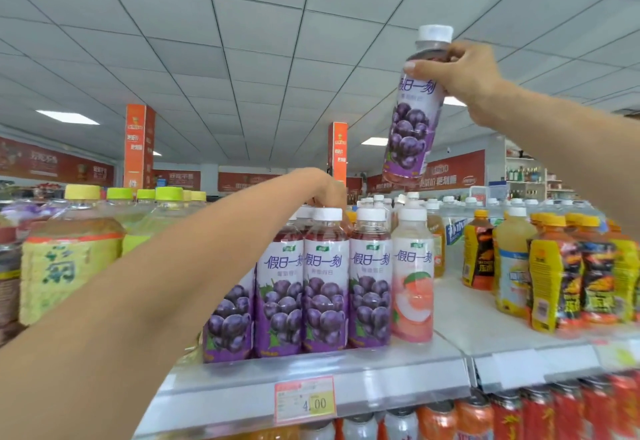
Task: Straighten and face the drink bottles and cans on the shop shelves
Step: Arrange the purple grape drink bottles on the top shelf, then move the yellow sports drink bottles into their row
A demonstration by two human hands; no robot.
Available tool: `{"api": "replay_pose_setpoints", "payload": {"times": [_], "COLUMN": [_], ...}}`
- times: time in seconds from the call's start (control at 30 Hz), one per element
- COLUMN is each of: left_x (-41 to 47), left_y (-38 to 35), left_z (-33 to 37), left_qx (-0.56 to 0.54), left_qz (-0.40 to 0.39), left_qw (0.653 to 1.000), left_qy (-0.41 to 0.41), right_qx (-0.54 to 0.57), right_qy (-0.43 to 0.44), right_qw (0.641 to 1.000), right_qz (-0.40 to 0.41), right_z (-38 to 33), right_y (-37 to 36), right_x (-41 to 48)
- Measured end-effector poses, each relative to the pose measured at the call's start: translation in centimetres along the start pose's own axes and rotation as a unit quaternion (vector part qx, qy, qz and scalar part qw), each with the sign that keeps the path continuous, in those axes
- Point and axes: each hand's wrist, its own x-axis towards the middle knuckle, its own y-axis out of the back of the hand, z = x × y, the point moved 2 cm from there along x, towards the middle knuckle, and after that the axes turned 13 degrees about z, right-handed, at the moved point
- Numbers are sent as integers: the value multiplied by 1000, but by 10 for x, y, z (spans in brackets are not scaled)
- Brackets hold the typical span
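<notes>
Shelf (349, 372) lip with price tag (304, 399) nearest; directly under the left hand (327, 190) a front row of grape bottles (325, 287) stands upright, labels forward, with a peach bottle (412, 283) touching the row on the side toward the right hand (460, 75). Left hand: wrist bent, fingers curled down among the white caps just behind the front row, contact hidden, so cannot tell whether it holds one. Right hand, raised well above the row, wraps thumb and fingers round the shoulder of a lifted grape bottle (410, 120), tilted, clear of the shelf.
</notes>
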Motion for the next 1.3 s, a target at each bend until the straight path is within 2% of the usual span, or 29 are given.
{"api": "replay_pose_setpoints", "payload": {"times": [0.2,0.33,0.43,0.67,0.9,1.17,1.3], "left_x": [3,3,-2,-14,-28,-58,-74], "left_y": [-4,-2,9,54,102,152,162], "left_z": [-5,-9,-14,-32,-33,-40,-55], "left_qx": [-53,-63,-135,-244,-311,-342,-322], "left_qz": [47,71,116,294,425,503,508], "left_qw": [997,995,984,922,847,792,796], "left_qy": [-38,-27,-6,61,68,62,71], "right_qx": [1,-5,-14,-46,-95,-85,-81], "right_qy": [-7,-7,-13,-56,-90,-127,-139], "right_qw": [1000,1000,1000,995,981,963,949], "right_qz": [-15,-18,-21,-74,-146,-224,-271], "right_z": [19,32,40,59,73,84,85], "right_y": [-14,-21,-26,-44,-59,-70,-77], "right_x": [0,-1,1,-2,-16,-27,-32]}}
